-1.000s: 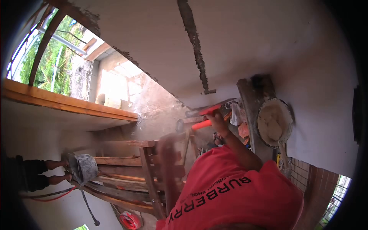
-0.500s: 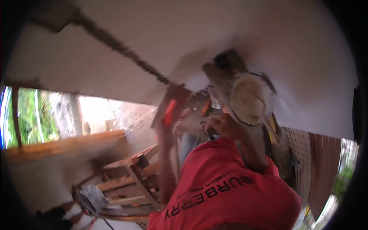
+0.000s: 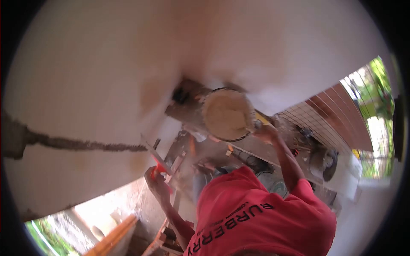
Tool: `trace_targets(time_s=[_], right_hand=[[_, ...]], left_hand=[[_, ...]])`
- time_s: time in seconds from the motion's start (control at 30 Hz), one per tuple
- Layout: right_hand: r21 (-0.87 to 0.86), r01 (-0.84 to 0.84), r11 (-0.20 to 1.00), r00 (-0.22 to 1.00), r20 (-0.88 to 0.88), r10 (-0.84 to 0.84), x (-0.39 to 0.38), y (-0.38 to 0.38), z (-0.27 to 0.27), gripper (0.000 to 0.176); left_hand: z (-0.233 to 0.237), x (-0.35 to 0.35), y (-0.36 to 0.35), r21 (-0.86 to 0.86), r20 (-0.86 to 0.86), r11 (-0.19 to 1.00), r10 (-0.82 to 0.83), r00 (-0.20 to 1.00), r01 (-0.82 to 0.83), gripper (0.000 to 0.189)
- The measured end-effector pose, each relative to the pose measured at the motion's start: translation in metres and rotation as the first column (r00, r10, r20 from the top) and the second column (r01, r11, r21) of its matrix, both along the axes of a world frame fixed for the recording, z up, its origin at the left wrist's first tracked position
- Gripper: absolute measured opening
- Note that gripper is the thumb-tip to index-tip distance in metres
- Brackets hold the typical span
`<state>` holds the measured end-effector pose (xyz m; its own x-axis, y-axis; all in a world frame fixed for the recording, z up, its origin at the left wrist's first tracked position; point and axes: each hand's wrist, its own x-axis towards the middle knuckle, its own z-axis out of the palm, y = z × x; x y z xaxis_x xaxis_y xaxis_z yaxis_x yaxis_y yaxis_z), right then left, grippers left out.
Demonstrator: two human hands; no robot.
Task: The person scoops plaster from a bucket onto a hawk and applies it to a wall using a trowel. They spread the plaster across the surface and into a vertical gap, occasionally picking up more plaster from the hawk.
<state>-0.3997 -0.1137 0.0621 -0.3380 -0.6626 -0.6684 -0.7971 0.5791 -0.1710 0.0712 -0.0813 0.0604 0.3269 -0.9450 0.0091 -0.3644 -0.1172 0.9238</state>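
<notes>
A round, dark-rimmed bucket (image 3: 233, 140) holding beige, paste-like mix (image 3: 224, 112) stands close to the off-white plastered wall (image 3: 94, 85). The right hand (image 3: 266, 133) is at its rim; what it grasps, I cannot tell. The left hand (image 3: 156, 181) clasps an orange-handled flat trowel (image 3: 159, 162) near the wall's rough grey strip (image 3: 85, 143). Thin wire mesh (image 3: 316, 121) stands rightward.

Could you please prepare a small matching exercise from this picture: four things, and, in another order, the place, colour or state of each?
1. Left hand
2. Right hand
3. Shirt
4. Bucket

A. red in colour
B. contains a pale mix
C. at the bucket's edge
D. closed around a red-handled plastering tool

Pairs: 1-D, 2-C, 3-A, 4-B
</notes>
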Motion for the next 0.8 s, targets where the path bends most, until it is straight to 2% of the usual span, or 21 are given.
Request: trace_targets(time_s=[0.03, 0.1, 0.13, 0.2, 0.23, 0.3, 0.33, 0.4, 0.43, 0.47, 0.5, 0.57, 0.63, 0.7, 0.77, 0.8], right_hand=[[0.067, 0.103, 0.992, 0.992, 0.062, -0.107, 0.006, 0.002, -0.001, 0.049], [0.032, -0.096, 0.995, 0.995, 0.035, 0.095, 0.001, 0.007, -0.009, 0.05], [-0.046, -0.123, 0.991, 0.991, -0.049, 0.121, 0.011, 0.007, 0.007, 0.048], [-0.177, -0.212, 0.961, 0.962, -0.211, 0.173, 0.03, 0.011, 0.04, 0.044], [-0.174, -0.212, 0.962, 0.955, -0.244, 0.166, 0.031, 0.015, 0.049, 0.041], [-0.155, -0.224, 0.962, 0.938, -0.304, 0.169, 0.027, 0.02, 0.062, 0.036], [-0.214, -0.225, 0.951, 0.925, -0.353, 0.14, 0.022, 0.025, 0.064, 0.034], [-0.308, -0.257, 0.916, 0.896, -0.432, 0.106, 0.018, 0.029, 0.072, 0.031], [-0.339, -0.295, 0.893, 0.882, -0.456, 0.119, 0.022, 0.031, 0.082, 0.029], [-0.374, -0.327, 0.868, 0.872, -0.473, 0.125, 0.032, 0.028, 0.096, 0.028], [-0.355, -0.364, 0.861, 0.853, -0.498, 0.155, 0.029, 0.023, 0.087, 0.026], [-0.337, -0.437, 0.834, 0.809, -0.552, 0.201, 0.02, 0.008, 0.063, 0.022], [-0.278, -0.453, 0.847, 0.813, -0.52, 0.264, 0.017, -0.005, 0.04, 0.021], [-0.257, -0.484, 0.836, 0.812, -0.489, 0.319, 0.01, -0.012, 0.017, 0.021], [-0.277, -0.517, 0.81, 0.816, -0.446, 0.368, 0.003, -0.013, -0.002, 0.023], [-0.256, -0.512, 0.82, 0.823, -0.418, 0.384, 0.008, -0.016, 0.004, 0.023]], left_hand=[[0.0, -0.005, -0.008, 0.03, -0.074, 0.999, -0.034, 0.997, 0.036, 0.035], [0.007, -0.013, -0.019, 0.093, -0.216, 0.991, -0.078, 0.973, 0.1, 0.038], [0.013, -0.019, -0.023, 0.107, -0.206, 0.986, -0.105, 0.973, 0.129, 0.045], [0.001, -0.025, -0.031, 0.012, -0.224, 0.991, -0.127, 0.966, 0.133, 0.047], [-0.002, -0.026, -0.035, -0.034, -0.227, 0.991, -0.132, 0.965, 0.128, 0.048], [0.003, -0.029, -0.041, 0.032, -0.342, 0.992, -0.107, 0.934, 0.125, 0.047], [0.006, -0.034, -0.044, 0.074, -0.395, 0.99, -0.083, 0.915, 0.121, 0.047], [-0.004, -0.035, -0.052, -0.212, -0.029, 0.929, -0.315, 0.949, 0.302, 0.048], [-0.012, -0.03, -0.049, -0.295, 0.186, 0.86, -0.376, 0.908, 0.417, 0.049], [-0.022, -0.029, -0.049, -0.285, 0.09, 0.864, -0.407, 0.909, 0.415, 0.046], [-0.033, -0.032, -0.056, -0.291, -0.009, 0.863, -0.434, 0.901, 0.413, 0.046], [-0.041, -0.043, -0.066, -0.268, -0.099, 0.858, -0.477, 0.873, 0.438, 0.048], [-0.038, -0.05, -0.069, -0.271, -0.05, 0.85, -0.48, 0.876, 0.451, 0.05], [-0.033, -0.054, -0.07, -0.293, 0.13, 0.848, -0.422, 0.897, 0.441, 0.051], [-0.04, -0.053, -0.063, -0.22, -0.216, 0.9, -0.421, 0.881, 0.376, 0.05], [-0.044, -0.052, -0.06, -0.191, -0.318, 0.913, -0.404, 0.858, 0.359, 0.05]])
